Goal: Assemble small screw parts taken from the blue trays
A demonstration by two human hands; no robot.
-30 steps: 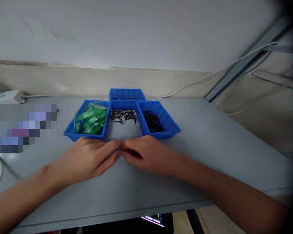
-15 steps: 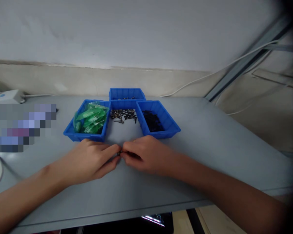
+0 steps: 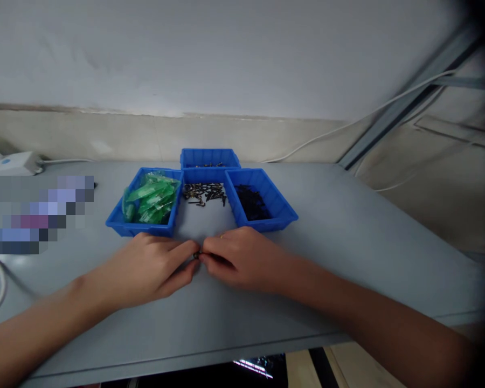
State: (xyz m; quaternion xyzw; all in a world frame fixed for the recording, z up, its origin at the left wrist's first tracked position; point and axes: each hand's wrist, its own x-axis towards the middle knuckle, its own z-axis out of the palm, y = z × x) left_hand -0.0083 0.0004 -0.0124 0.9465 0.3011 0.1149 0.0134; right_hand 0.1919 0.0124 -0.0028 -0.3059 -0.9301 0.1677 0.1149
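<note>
My left hand (image 3: 161, 264) and my right hand (image 3: 238, 256) meet fingertip to fingertip over the grey table, just in front of the blue bins. Pinched between both thumbs and forefingers is a small dark metal piece that looks like a screw (image 3: 196, 255), mostly hidden by the fingers. A tiny brassy glint shows on top of the right hand; I cannot make out what it is. Beyond the hands lies a loose pile of dark and brassy screws (image 3: 205, 192) on the tabletop.
A left blue bin (image 3: 139, 229) holds green plastic packets (image 3: 156, 196). The right blue bin (image 3: 281, 213) contains black pieces (image 3: 251, 202). Behind the pile, a back blue bin (image 3: 210, 157) has more small metal parts. A white power strip (image 3: 14, 163) sits far left; a screen (image 3: 253, 369) glows below the table edge.
Both hands have shifted slightly toward me, still pinched together. The small metal piece has turned between the fingers and looks darker. The brassy glint on the right hand has appeared.
</note>
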